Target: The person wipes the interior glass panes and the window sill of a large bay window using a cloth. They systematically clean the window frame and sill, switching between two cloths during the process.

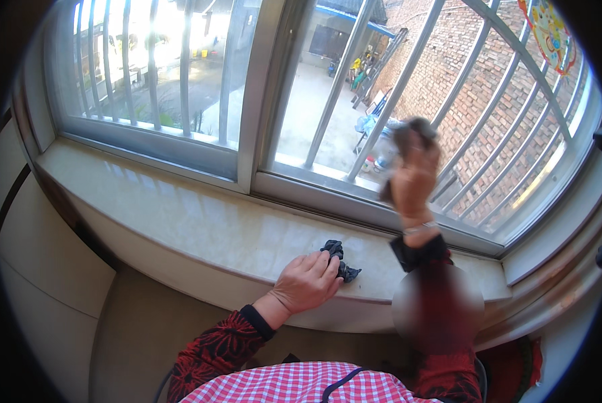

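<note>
My left hand [308,282] rests on the pale windowsill [215,221], its fingers curled over a crumpled black cloth [350,273]. Parts of this cloth stick out above and to the right of the fingers. Higher up, my right hand [414,179] is raised in front of the right window pane [321,90] and blurred by motion. It grips a dark brown or grey rag [416,130], which shows above the fingers and beside the palm. Whether the rag touches the glass cannot be told.
A metal window frame [263,101] divides the two panes. Metal bars [411,55] stand beyond the glass, before a yard and a brick wall [482,65]. A colourful decoration [550,32] hangs at the upper right. A curtain [557,297] borders the sill's right end.
</note>
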The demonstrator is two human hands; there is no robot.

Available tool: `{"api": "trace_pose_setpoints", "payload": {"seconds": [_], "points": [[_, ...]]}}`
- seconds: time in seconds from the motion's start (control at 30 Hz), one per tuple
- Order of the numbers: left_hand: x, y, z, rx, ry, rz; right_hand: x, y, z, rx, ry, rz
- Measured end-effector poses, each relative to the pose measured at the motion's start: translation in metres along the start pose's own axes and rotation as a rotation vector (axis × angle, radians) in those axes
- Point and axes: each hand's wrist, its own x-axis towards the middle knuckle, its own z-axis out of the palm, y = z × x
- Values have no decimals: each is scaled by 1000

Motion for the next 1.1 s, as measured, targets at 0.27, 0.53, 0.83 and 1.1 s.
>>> {"api": "trace_pose_setpoints", "payload": {"seconds": [0.27,0.53,0.83,1.1], "points": [[-1,1,5,37,-5,-44,16,-129,26,162,-265,-273],[4,9,4,138,-60,-71,-22,33,-33,50,-183,-274],[1,15,8,195,-99,-77,-106,229,-119,-374,-311,53],[-2,12,12,245,-146,-78,-171,386,-184,-342,-118,429]]}}
